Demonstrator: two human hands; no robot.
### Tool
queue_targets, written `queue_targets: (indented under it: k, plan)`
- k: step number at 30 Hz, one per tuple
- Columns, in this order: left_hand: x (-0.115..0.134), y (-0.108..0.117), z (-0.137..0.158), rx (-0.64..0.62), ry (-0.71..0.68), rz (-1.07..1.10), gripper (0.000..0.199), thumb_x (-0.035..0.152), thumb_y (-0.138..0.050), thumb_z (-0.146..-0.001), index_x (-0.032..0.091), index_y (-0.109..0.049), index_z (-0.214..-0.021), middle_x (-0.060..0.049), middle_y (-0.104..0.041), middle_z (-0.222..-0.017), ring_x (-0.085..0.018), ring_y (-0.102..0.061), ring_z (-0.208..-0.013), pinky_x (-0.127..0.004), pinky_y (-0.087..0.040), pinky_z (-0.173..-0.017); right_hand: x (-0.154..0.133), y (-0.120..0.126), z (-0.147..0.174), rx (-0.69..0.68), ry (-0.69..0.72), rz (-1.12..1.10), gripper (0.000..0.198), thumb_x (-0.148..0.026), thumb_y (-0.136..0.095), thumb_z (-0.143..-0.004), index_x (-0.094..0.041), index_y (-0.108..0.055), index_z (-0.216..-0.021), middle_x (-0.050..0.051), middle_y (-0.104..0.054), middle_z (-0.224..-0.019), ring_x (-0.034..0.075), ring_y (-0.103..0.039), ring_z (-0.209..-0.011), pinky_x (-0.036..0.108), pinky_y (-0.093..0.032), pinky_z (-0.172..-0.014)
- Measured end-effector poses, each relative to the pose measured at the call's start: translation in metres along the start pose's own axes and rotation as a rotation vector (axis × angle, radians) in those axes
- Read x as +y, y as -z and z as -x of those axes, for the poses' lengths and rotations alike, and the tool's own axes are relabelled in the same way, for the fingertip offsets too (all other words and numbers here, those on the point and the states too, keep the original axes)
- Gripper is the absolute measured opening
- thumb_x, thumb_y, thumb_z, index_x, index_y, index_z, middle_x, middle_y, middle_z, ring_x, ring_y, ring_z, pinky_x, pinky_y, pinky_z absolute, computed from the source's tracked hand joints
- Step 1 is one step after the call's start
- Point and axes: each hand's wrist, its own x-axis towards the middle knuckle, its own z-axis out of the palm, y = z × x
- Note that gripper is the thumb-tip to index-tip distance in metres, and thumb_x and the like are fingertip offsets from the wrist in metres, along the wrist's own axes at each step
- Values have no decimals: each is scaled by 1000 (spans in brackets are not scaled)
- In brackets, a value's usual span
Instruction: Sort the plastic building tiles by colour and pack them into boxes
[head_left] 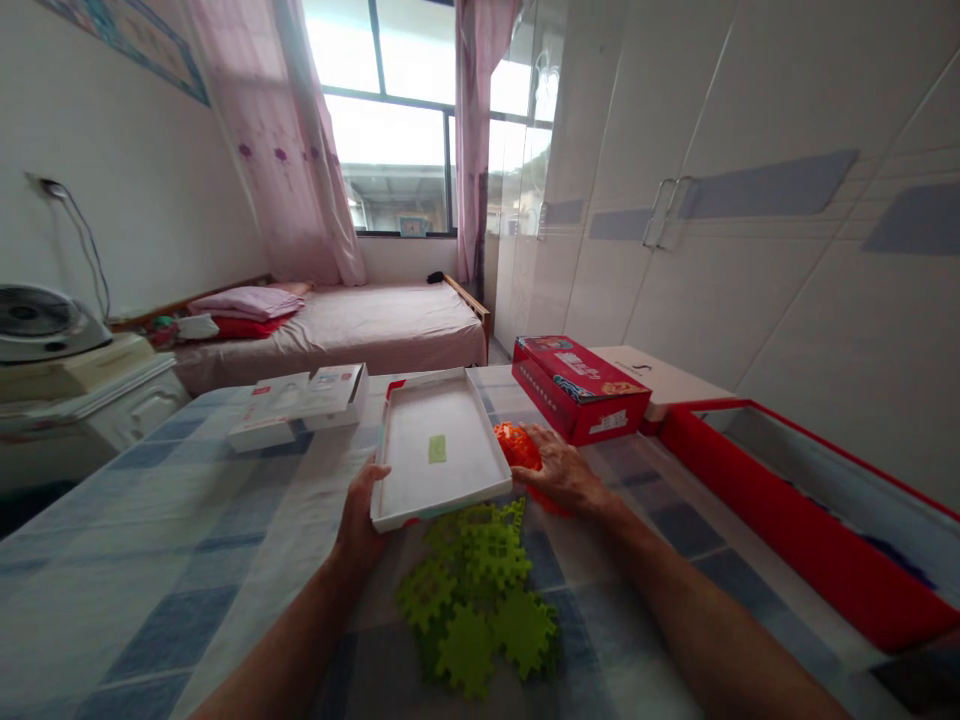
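White inside facing up, held the tray (465, 440) by its near left corner in the left grip (361, 512), thumb hooked over the rim, fingers out of sight behind or below the wall. Probably clasped at the edge so as to leave the inside uncovered, with only a small yellow-green label (437, 449) on the bottom. Could not tell touching from hovering where overlapping the far end of the green gears (480, 590).

Curved the right grip (559, 470) over the orange pieces (516, 440), just beside the tray's right wall, thumb and fingers moderately spread with orange showing between. Touched the heap, but could not tell a firm hold from a light one. Likely spread that way because of the heap's looseness, too broad for two fingertips.

Saw the gears stacked in overlapping layers on the near part of the surface (225, 560), presumably for easy reach from either side. Saw also the red box (581, 390) just beyond the right grip, a pale box (637, 372) behind, and a long open box (787, 540) farther right. Noted white boxes (330, 412) to the left, perhaps set outward for elbow room.
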Motion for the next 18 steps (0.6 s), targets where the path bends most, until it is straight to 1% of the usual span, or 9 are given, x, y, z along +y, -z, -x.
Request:
queue_targets:
  k: [5, 9, 12, 14, 18]
  plan:
    - [-2, 1, -3, -36, -55, -45, 49, 16, -53, -68, 14, -53, -116, -5, -70, -81, -19, -63, -55, -26, -50, -40, -13, 2, 5, 103, -37, 85, 60, -49, -52, -79, -20, -44, -131, 10, -49, -131, 25, -44, -118, 37, -38, -93]
    - [-4, 1, -2, -70, -106, -81, 51, 17, -55, -67, 17, -53, -119, -3, -69, -82, -19, -63, -57, -26, -50, -43, -16, 4, 6, 185, -32, 111, 43, -42, -53, -79, -21, -54, -116, 9, -54, -118, 22, -48, -109, 32, -40, -88]
    - [-6, 2, -1, -94, -125, -111, 51, 19, -56, -67, 17, -53, -118, -2, -68, -79, -18, -61, -54, -24, -48, -42, -15, 3, 7, 239, -36, 77, 40, -41, -54, -78, -19, -54, -111, 8, -56, -110, 21, -50, -103, 31, -41, -86]
    - [-6, 2, -2, -85, -139, -122, 51, 19, -56, -67, 18, -53, -118, -1, -67, -77, -17, -61, -53, -23, -47, -41, -13, 3, 8, 263, -45, 59, 39, -40, -55, -77, -19, -53, -110, 8, -56, -106, 20, -51, -99, 30, -42, -84]
    - [-7, 3, -2, -78, -161, -137, 52, 20, -55, -66, 19, -53, -118, -1, -66, -79, -18, -62, -56, -22, -46, -40, -10, 2, 8, 322, -53, 37, 35, -37, -54, -77, -18, -53, -106, 7, -56, -102, 20, -53, -95, 30, -42, -82]
